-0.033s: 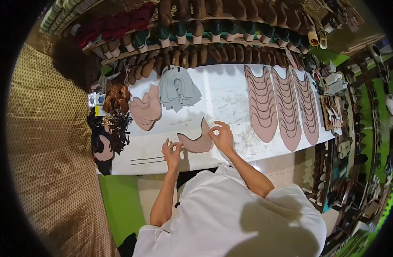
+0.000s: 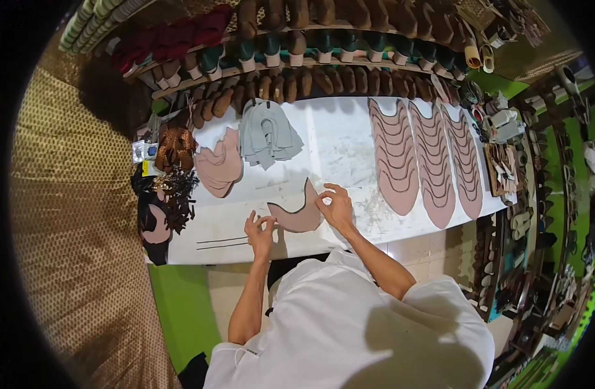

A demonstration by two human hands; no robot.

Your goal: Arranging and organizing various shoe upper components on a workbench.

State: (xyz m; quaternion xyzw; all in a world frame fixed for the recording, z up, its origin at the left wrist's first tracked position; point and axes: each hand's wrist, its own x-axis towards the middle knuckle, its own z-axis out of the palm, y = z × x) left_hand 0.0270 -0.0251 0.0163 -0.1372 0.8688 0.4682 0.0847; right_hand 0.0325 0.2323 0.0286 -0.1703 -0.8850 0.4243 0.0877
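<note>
In the head view, the left hand [image 2: 260, 228] pinches the near-left tip of a pink upper [image 2: 300, 215] lying flat on the white bench [image 2: 336, 139]; the right hand [image 2: 336, 204] pinches its right edge. Best keep it flat and both tips pinned. It is curved, dark-edged, two-horned.

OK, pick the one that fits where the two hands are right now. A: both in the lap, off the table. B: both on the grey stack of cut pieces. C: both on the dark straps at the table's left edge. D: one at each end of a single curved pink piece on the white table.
D: the left hand and right hand pinch opposite ends of the curved pink piece lying on the white table.
</note>
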